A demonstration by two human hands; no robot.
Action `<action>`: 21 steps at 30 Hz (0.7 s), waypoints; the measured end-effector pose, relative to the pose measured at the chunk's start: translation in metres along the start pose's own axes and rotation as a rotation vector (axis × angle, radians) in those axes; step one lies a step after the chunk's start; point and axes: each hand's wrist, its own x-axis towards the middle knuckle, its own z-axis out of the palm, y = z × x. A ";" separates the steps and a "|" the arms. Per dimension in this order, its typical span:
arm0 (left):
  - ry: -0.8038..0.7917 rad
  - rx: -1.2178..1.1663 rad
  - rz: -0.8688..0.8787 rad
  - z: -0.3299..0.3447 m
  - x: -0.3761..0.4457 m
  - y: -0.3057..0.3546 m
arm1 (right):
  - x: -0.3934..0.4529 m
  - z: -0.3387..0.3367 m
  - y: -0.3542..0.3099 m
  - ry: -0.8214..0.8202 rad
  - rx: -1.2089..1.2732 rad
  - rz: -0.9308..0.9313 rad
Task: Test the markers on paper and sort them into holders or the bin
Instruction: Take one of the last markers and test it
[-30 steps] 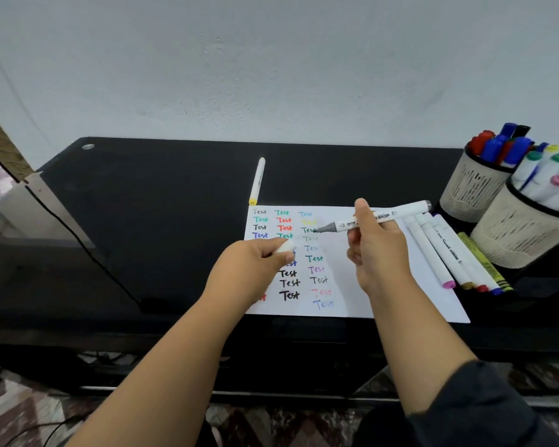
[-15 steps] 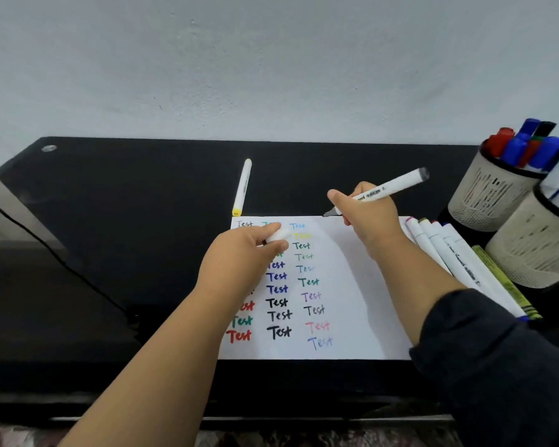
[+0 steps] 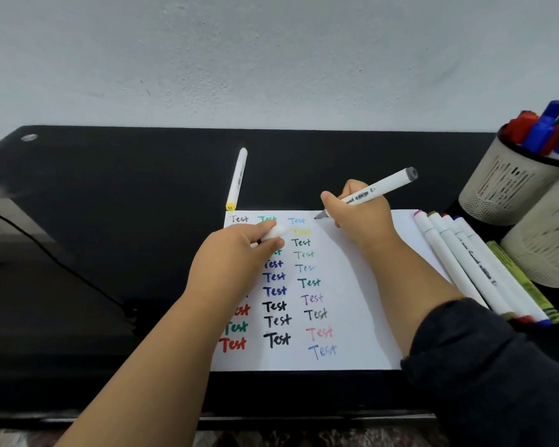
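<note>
Clearly, the white paper (image 3: 352, 285) on the black desk (image 3: 110, 204) carries three columns of the word "Test" in black, green, blue, yellow, purple, pink and red. The right hand (image 3: 359, 217) grips a grey-capped marker (image 3: 373, 191), its barrel print too small to read, tip at the paper's far edge right of the blue "Test". The left hand (image 3: 236, 256) pinches a white cap (image 3: 273, 233) over the middle column. A yellow-ended marker (image 3: 238, 179) lies beyond the paper; more markers (image 3: 471, 266) lie right, beside two mesh holders (image 3: 510, 185).
</note>
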 end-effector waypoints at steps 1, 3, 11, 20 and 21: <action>0.000 -0.005 0.001 0.000 0.000 0.000 | 0.000 0.001 0.000 -0.003 -0.001 -0.003; -0.001 -0.007 -0.004 0.001 -0.001 -0.001 | 0.001 0.001 0.001 0.010 -0.003 -0.003; -0.014 0.015 0.003 0.001 -0.001 0.001 | 0.000 -0.001 0.000 0.000 0.026 0.025; -0.024 0.016 -0.003 0.001 -0.001 0.002 | 0.000 -0.004 -0.002 0.049 0.047 0.052; -0.026 0.015 -0.004 0.001 -0.002 0.002 | 0.001 -0.004 -0.002 0.047 0.049 0.056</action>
